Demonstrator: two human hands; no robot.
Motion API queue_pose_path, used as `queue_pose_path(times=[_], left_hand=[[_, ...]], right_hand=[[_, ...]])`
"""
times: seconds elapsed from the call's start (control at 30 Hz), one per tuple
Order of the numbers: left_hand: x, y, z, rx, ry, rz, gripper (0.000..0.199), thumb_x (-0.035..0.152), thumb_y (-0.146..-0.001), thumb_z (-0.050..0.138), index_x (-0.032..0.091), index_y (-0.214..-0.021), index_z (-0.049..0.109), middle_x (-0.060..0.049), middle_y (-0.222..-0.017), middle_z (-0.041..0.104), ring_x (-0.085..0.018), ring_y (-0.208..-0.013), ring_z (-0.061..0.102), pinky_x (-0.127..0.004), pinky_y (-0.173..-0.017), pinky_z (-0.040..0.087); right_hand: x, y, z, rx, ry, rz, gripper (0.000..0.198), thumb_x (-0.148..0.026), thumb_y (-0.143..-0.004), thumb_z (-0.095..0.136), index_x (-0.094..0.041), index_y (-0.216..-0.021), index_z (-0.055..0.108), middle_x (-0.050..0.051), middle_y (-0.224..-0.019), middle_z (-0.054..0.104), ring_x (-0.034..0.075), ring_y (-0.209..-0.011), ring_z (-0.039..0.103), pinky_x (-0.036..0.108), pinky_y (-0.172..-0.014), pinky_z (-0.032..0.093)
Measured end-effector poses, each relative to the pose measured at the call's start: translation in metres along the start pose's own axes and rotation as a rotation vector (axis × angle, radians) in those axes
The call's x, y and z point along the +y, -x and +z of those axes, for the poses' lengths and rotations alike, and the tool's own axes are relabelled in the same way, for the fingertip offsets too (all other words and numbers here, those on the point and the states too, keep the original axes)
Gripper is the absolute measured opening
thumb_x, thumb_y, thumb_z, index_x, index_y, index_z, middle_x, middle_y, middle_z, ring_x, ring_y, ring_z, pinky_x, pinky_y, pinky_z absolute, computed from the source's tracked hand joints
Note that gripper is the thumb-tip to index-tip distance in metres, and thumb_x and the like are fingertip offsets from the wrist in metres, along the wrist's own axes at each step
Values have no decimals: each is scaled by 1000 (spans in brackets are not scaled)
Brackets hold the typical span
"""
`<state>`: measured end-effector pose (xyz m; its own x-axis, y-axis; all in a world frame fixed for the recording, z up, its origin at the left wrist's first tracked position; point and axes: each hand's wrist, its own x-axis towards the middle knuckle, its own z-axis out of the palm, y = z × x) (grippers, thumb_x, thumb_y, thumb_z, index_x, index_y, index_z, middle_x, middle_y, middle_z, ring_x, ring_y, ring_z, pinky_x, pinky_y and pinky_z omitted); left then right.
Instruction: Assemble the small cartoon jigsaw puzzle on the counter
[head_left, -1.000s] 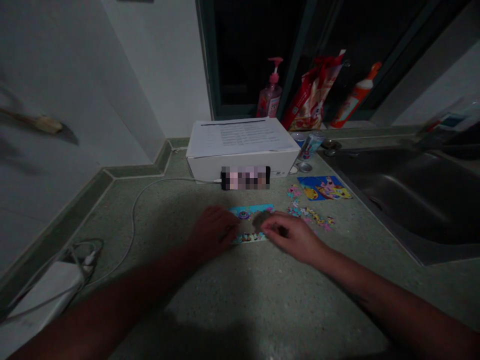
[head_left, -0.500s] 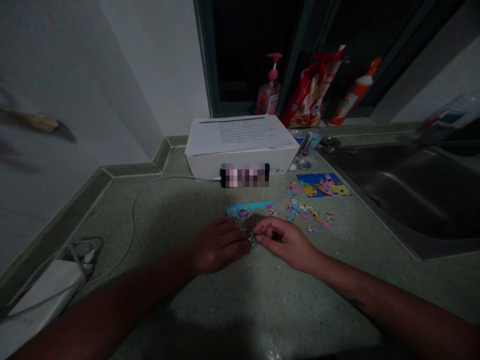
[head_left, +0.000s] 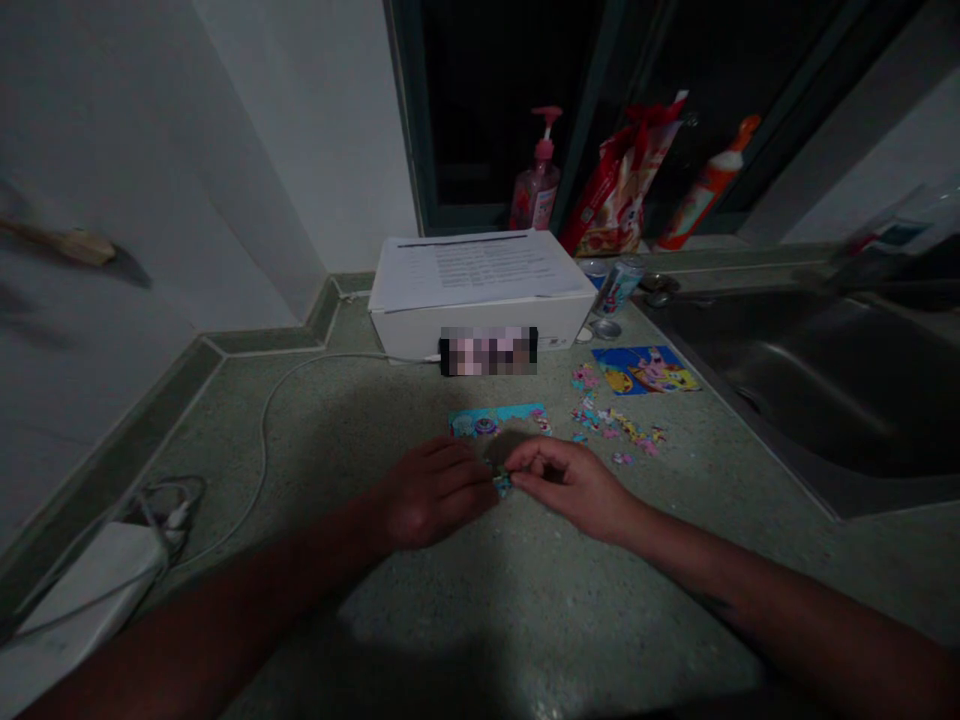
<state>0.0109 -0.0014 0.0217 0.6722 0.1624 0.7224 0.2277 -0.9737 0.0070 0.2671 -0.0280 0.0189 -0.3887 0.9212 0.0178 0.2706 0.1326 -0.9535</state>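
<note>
My left hand (head_left: 439,490) and my right hand (head_left: 570,482) meet low over the counter, fingertips almost touching. Between them are small jigsaw pieces (head_left: 502,484), greenish blue and partly hidden by the fingers. The right thumb and forefinger pinch one of these, and the left fingers close on the other side. Just beyond the hands lies a joined strip of jigsaw puzzle (head_left: 499,412), turquoise along its top; its lower part is covered by my left hand. Loose jigsaw pieces (head_left: 611,420) in pink, yellow and blue are scattered to the right.
A blue cartoon picture card (head_left: 649,370) lies by the steel sink (head_left: 795,400). A phone (head_left: 489,352) on a white cable leans against a white box (head_left: 480,315) topped with paper. A can (head_left: 621,285) stands at its right, and a power strip (head_left: 97,580) lies at left.
The hands hold nearly the same pose; the fingertips and the small pieces between them have shifted very slightly. The view has moved a touch.
</note>
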Motion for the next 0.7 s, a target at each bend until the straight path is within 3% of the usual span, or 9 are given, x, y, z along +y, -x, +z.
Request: queue_pose_path(times=[0.3, 0.47, 0.7], left_hand=[[3, -1, -8, -33, -50, 65, 7, 13, -101, 74, 16, -108, 71, -4, -99, 82, -21, -89, 76, -37, -88, 65], [10, -5, -15, -24, -180, 179, 14, 12, -106, 64, 18, -101, 75, -3, -100, 83, -17, -90, 77, -35, -92, 68], [17, -10, -16, -15, -220, 257, 29, 8, -106, 58, 19, -92, 80, -3, -91, 81, -16, -81, 74, -29, -77, 68]], right_hand=[[-3, 2, -1, -52, -17, 4, 12, -32, -95, 72, -23, -100, 76, -4, -71, 57, 15, -65, 51, 31, -64, 43], [-8, 3, 4, -84, -45, 52, 12, -30, -92, 73, -24, -102, 74, -3, -72, 59, 16, -64, 52, 31, -61, 41], [-12, 3, 5, -88, 25, 83, 6, -25, -91, 73, -25, -86, 70, -3, -72, 62, 16, -65, 54, 31, -61, 42]])
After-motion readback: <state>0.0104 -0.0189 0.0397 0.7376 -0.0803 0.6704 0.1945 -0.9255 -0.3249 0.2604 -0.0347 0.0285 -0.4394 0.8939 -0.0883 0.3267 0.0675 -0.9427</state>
